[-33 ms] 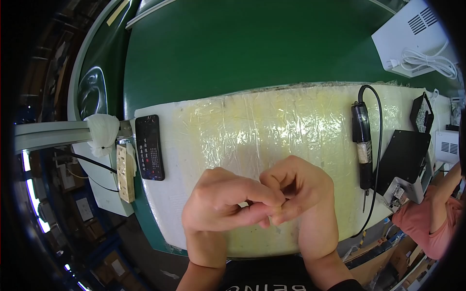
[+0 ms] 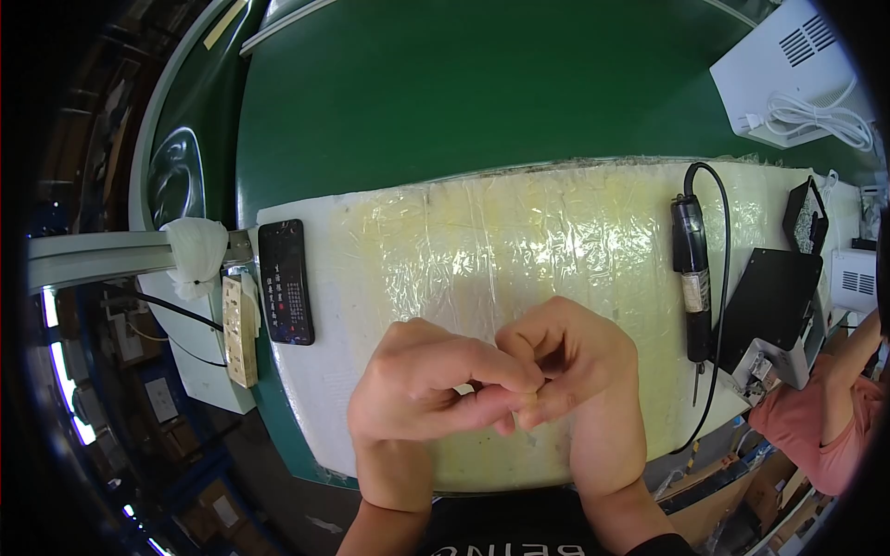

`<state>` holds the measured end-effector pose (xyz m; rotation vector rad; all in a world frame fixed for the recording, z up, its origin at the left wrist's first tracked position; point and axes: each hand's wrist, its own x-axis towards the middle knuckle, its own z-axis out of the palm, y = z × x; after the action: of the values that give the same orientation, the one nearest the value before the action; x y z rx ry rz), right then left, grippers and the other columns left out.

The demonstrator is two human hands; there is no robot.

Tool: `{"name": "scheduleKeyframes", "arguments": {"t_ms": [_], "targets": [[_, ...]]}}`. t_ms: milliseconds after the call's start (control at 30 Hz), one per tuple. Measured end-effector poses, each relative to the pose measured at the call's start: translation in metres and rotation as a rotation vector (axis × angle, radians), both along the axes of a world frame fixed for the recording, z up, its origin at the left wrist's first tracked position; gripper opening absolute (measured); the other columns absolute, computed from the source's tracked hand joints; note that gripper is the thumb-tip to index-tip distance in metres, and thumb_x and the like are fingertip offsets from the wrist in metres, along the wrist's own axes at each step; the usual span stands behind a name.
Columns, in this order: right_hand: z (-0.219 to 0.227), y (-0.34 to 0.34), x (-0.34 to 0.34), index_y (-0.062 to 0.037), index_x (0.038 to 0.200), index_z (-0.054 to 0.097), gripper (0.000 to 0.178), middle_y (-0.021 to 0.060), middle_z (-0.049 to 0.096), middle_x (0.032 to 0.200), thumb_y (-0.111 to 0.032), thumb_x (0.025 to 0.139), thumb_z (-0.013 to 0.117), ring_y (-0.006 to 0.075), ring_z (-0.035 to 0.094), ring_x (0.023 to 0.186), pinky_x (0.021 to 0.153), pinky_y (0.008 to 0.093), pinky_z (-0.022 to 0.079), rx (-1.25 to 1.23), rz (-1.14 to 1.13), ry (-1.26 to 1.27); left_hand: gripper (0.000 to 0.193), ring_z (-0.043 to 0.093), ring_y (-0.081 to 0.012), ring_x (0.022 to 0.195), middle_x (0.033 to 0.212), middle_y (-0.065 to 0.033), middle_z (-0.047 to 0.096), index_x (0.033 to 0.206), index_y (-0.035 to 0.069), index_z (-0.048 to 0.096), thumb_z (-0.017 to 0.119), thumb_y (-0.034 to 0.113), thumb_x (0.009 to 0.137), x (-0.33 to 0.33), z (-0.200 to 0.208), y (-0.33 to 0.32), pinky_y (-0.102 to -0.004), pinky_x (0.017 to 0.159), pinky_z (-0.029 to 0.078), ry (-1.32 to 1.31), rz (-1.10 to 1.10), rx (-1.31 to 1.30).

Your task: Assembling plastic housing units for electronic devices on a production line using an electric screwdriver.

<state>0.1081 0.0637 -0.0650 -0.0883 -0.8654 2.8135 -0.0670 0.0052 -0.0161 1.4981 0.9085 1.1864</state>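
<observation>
My left hand [image 2: 417, 389] and my right hand [image 2: 593, 371] meet over the near edge of a pale pad wrapped in clear film [image 2: 482, 241]. The fingers of both hands curl in and the fingertips press together at one spot. Whatever sits between the fingertips is too small and too covered to make out. A black electric screwdriver [image 2: 691, 278] with a cable lies on the pad just right of my right hand.
A black flat device with a screen [image 2: 285, 283] lies at the pad's left edge, beside a beige power strip [image 2: 239, 329]. A green belt [image 2: 464, 93] runs behind. A black plate [image 2: 774, 296], a white box [image 2: 788, 74] and another person's red sleeve [image 2: 816, 426] are at the right.
</observation>
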Motion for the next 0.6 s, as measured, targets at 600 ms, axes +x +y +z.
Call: {"name": "scheduleKeyframes", "arguments": {"t_ms": [600], "targets": [[-0.0030, -0.0006, -0.0023, -0.0014, 0.069, 0.052, 0.025, 0.0067, 0.058, 0.067, 0.005, 0.067, 0.076, 0.0165, 0.059, 0.061, 0.065, 0.0368, 0.053, -0.037, -0.015, 0.065, 0.008, 0.068, -0.0161, 0.056, 0.066, -0.0091, 0.067, 0.081, 0.000, 0.066, 0.072, 0.002, 0.076, 0.0009, -0.0049, -0.0013, -0.0203, 0.044, 0.049, -0.116, -0.020, -0.050]]}}
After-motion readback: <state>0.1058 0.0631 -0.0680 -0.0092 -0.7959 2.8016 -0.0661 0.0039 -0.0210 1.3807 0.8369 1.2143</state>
